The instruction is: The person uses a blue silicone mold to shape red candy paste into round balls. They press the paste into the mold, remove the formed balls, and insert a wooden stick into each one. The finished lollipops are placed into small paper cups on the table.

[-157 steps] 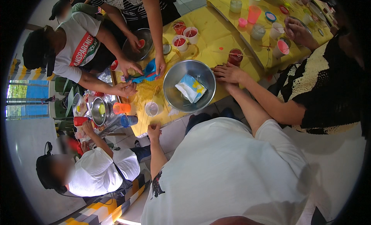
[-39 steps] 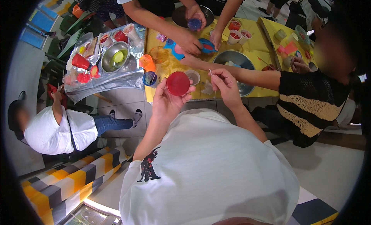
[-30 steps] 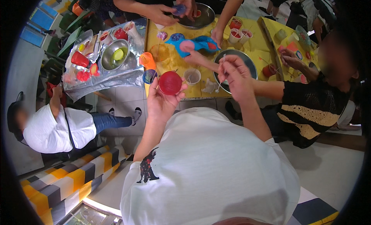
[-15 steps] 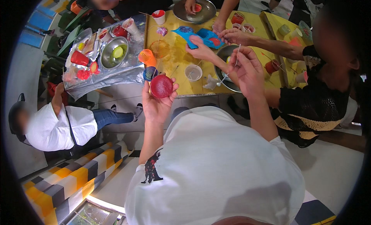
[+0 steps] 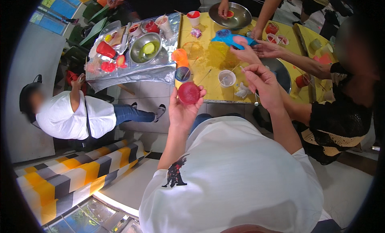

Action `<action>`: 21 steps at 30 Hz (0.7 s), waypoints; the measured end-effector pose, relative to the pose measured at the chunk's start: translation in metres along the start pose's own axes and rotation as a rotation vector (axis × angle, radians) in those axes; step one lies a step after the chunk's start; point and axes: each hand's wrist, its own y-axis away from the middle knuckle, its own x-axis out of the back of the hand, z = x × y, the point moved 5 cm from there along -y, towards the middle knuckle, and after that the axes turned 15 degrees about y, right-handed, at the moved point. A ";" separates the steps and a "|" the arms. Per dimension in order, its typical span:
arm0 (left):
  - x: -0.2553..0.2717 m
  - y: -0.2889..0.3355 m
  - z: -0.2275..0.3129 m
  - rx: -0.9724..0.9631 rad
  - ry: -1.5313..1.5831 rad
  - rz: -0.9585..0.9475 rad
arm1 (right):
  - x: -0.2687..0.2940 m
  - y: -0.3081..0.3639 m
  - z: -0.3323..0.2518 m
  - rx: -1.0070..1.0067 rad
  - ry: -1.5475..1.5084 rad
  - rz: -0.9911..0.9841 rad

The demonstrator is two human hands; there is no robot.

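My left hand (image 5: 185, 109) is raised in front of the near edge of the yellow table, with its fingers curled round the rim of a glossy dark red disc (image 5: 189, 92). The disc's flat round face is turned up. To the right, my right hand (image 5: 265, 88) pinches a thin pale stick between thumb and fingers. A small shiny ball (image 5: 256, 103) hangs at the stick's lower end. Just beyond the disc stand a dark blue cup (image 5: 182, 74) and an orange cup (image 5: 179, 55). A white cup (image 5: 227, 78) and a crumpled white tissue (image 5: 242, 90) lie between my hands.
Co-workers' hands (image 5: 268, 49) work over a blue sheet-like piece (image 5: 228, 38) and a metal bowl (image 5: 236, 17). Another metal bowl (image 5: 285, 74) is partly hidden behind my right arm. A foil-covered table (image 5: 120, 78) at left bears cups and a bowl (image 5: 134, 52). A person (image 5: 64, 112) stands at left.
The whole view has shifted, so the scene sits further right. My right hand has tipped the stick's ball end closer to my wrist. The left hand still holds the red disc.
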 end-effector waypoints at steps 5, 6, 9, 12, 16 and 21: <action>-0.026 -0.001 -0.005 0.057 -0.068 -0.112 | -0.046 -0.002 -0.026 0.309 0.423 -0.008; -0.034 0.001 -0.006 0.059 -0.102 -0.134 | -0.054 0.000 -0.035 0.346 0.458 -0.019; -0.052 0.005 -0.008 0.053 -0.116 -0.241 | -0.076 0.004 -0.056 0.485 0.617 -0.028; -0.054 0.006 -0.009 -0.017 -0.169 -0.257 | -0.089 0.011 -0.066 0.617 0.679 0.057; -0.059 0.011 -0.009 -0.099 -0.311 -0.304 | -0.097 0.017 -0.068 0.695 0.796 0.127; -0.061 0.017 -0.003 -0.228 -0.451 -0.350 | -0.103 0.023 -0.070 0.742 0.851 0.197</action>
